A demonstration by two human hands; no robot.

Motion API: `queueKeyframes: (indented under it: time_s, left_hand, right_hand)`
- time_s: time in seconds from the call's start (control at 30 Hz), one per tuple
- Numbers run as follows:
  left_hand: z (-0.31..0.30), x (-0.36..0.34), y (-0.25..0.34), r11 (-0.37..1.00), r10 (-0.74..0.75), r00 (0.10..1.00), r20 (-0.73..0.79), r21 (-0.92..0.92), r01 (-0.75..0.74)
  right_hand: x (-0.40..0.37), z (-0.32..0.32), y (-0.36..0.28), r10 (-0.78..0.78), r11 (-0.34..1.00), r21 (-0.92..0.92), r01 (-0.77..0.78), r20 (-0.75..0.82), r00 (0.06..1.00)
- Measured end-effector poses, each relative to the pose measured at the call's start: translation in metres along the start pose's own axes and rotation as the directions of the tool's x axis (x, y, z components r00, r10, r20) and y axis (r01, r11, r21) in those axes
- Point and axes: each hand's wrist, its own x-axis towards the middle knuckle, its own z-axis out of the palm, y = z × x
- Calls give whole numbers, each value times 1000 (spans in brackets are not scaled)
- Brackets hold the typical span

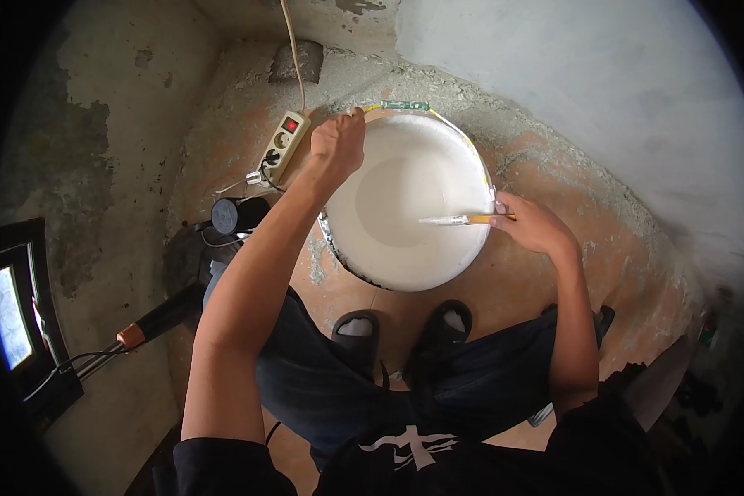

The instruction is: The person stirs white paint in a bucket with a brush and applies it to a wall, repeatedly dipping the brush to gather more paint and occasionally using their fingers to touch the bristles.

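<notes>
A round white bucket (477, 248) stands on the floor between my feet and the wall, with pale, creamy white paint (397, 198) inside. My left hand (339, 142) is closed round the bucket's wire handle (463, 136) near the far left of the rim. The handle's green grip (405, 105) lies just right of that hand, beyond the far rim. At the right rim, my right hand (529, 223) is closed on a paintbrush (478, 219) with an orange-yellow handle. Its white-coated bristles point left, over the inside of the bucket.
A power strip (279, 145) with a lit red switch and a plug lies left of the bucket, its cable running up. Closer in sits a dark cylindrical object (230, 217). Crumbled plaster (554, 153) lines the wall's foot. My sandalled feet (357, 331) are near the bucket.
</notes>
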Motion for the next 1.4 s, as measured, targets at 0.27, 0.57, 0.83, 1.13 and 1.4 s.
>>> queueKeyframes:
  time_s: [0.27, 0.57, 0.83, 1.13, 1.4]
  left_hand:
    - [-1, 1, -1, 999, -6, 997, 82, -41, 9]
    - [-4, 18, -16, 943, 39, 954, 297, -327, 63]
    - [26, 23, -13, 928, 214, 965, -150, -279, -249]
    - [-15, 42, 42, 942, 159, 987, -23, -296, -159]
    - [-160, 17, 110, 852, 137, 954, -268, -460, -251]
  right_hand:
    - [-5, -15, -15, 81, 996, -51, -78, 54, 995]
    - [-9, -10, -12, 47, 994, -97, -52, -48, 998]
    - [-24, -26, -17, 18, 994, -105, -31, -123, 992]
    - [-26, -36, -26, -117, 960, -274, 60, -197, 973]
    - [-1, -40, -22, -326, 932, -211, 294, -132, 936]
